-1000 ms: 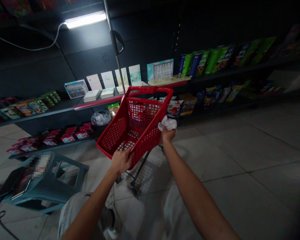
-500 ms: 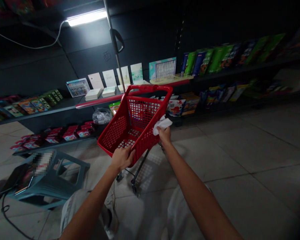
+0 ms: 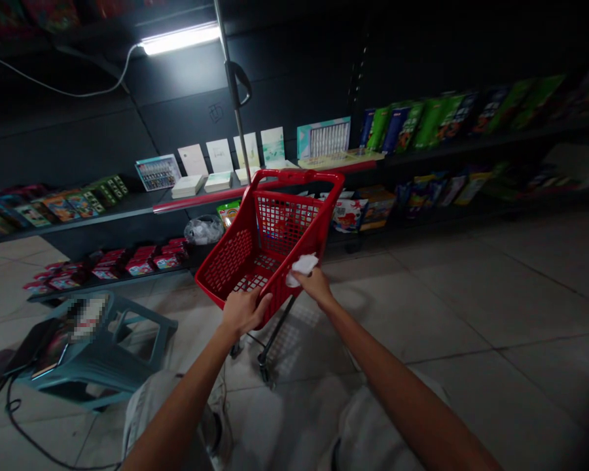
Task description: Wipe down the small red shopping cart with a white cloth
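A small red shopping cart (image 3: 235,258) with a mesh basket stands tilted on the tiled floor in front of me. My left hand (image 3: 243,311) grips the near rim of the basket. My right hand (image 3: 315,286) holds a crumpled white cloth (image 3: 302,265) and presses it against the outside of the basket's right wall, low down near the front corner. The basket looks empty inside. Its red handle (image 3: 299,176) is on the far side.
A grey-blue plastic stool (image 3: 105,356) with a tablet or book on it stands at the left, a cable on the floor by it. Dark shelves (image 3: 103,212) with boxed goods run behind the cart. A metal pole (image 3: 235,111) rises behind the cart.
My right hand has slid the cloth down and toward me along the basket's right wall. My left hand has kept its grip on the rim.
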Demonstrator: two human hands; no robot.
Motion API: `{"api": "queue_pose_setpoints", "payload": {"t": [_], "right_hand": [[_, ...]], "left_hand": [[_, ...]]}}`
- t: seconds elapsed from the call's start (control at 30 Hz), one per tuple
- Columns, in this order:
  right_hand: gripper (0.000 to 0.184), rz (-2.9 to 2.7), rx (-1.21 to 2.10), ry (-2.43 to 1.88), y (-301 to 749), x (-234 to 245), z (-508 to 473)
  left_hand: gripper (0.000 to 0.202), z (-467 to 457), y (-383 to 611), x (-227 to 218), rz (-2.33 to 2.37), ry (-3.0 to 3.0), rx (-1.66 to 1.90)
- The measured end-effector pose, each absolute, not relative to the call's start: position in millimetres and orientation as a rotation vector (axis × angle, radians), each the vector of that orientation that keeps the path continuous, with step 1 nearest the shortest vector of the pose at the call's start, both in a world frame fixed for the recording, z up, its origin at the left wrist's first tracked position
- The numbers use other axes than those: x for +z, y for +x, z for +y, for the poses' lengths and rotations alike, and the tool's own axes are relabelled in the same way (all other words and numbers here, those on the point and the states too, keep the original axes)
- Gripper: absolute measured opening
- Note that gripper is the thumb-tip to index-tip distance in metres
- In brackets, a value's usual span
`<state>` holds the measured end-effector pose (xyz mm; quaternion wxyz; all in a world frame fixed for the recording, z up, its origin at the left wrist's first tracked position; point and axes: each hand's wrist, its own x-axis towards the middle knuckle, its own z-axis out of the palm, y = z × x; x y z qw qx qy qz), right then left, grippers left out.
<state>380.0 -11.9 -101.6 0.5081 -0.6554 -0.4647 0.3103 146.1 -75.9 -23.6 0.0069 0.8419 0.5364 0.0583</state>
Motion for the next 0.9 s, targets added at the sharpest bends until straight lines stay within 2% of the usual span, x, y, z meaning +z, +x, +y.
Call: {"api": "queue_pose_setpoints", "payload": {"t": [0.17, 0.27, 0.33, 0.47, 0.6, 0.73, 0.9], "right_hand": [[0.029, -1.408, 1.119, -1.366, 337, -131, -72], [0.044, -1.470, 1.306, -1.240, 312, -147, -93], [0.046, -1.471, 1.330, -1.267, 307, -149, -91], [0.037, -1.340, 1.194, -1.350, 330, -132, -58], [0.046, -0.981, 0.860, -1.382, 378, -114, -9], [0.045, -0.678, 0.567, -1.463, 426, -111, 31], [0.045, -0.646, 0.562, -1.379, 447, -135, 47]], "left_hand": [[0.060, -77, 145, -22, 1.686, 2.630, 0.173], [0.061, -76, 145, -23, 1.691, 2.626, 0.184], [0.061, -75, 145, -24, 1.685, 2.633, 0.205], [0.060, -73, 146, -25, 1.679, 2.648, 0.224], [0.060, -74, 145, -26, 1.686, 2.654, 0.203], [0.058, -79, 141, -26, 1.668, 2.681, 0.226], [0.056, -86, 135, -27, 1.621, 2.691, 0.233]]}}
